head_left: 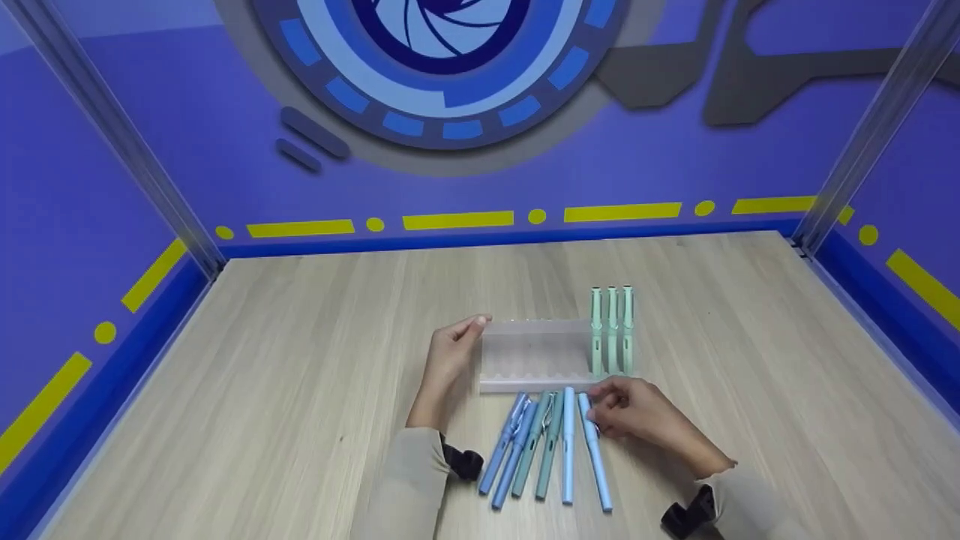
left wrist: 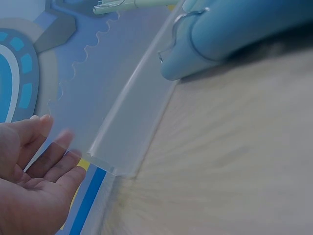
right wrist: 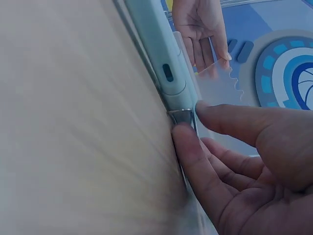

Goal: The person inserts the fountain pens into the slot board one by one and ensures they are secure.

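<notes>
A clear plastic pen stand with a scalloped top edge stands on the table. My left hand pinches its upper left corner between thumb and fingers, with the stand's side panel sloping away in the left wrist view. Three mint green pens rest upright side by side at its right end. In front, my right hand pinches the capped end of a light blue pen, thumb and index finger at its metal clip. Another light blue pen lies just left of it.
Two teal pens and two darker blue pens lie fanned out left of the light blue ones, between my forearms. A wooden table carries everything, with blue printed walls behind and at both sides.
</notes>
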Available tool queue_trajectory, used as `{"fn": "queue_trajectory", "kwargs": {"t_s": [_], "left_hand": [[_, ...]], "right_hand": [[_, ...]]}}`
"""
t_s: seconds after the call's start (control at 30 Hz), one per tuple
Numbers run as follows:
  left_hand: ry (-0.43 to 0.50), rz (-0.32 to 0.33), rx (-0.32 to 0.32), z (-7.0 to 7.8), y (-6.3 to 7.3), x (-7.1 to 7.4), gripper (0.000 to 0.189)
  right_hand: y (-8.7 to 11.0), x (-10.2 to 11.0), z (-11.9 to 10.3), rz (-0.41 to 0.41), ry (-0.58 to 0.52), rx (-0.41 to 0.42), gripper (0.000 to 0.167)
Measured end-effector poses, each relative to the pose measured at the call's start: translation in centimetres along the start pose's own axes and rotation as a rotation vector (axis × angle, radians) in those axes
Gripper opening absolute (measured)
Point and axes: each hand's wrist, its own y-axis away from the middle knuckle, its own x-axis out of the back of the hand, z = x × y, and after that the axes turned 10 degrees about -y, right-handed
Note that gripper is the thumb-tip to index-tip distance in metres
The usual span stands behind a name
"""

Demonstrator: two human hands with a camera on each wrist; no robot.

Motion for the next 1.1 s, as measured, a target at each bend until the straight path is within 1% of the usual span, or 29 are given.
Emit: {"fn": "queue_trajectory", "kwargs": {"t_s": [0.1, 0.37, 0.67, 0.77, 0.97, 1.1], "left_hand": [[0.004, 0.001, 0.005, -0.01, 0.03, 0.01, 0.031], [0.017, 0.000, 0.014, 0.14, 0.26, 0.09, 0.032], [0.029, -0.001, 0.033, 0.04, 0.13, 0.01, 0.032], [0.027, -0.002, 0.018, 0.02, 0.15, 0.03, 0.032], [0.015, 0.002, -0.026, -0.04, 0.08, 0.10, 0.032], [0.022, 0.002, -0.029, -0.07, 0.07, 0.08, 0.033]], "right_hand": [[-0.08, -0.12, 0.17, 0.019, 0.010, 0.004, 0.036], [0.19, -0.34, -0.03, 0.033, 0.012, 0.005, 0.038], [0.06, -0.73, -0.12, 0.057, 0.071, -0.026, 0.041], [0.00, -0.77, -0.07, 0.049, 0.083, -0.027, 0.042], [-0.10, -0.81, 0.24, 0.049, 0.098, 0.036, 0.045], [-0.20, -0.91, 0.39, 0.055, 0.088, 0.039, 0.045]]}}
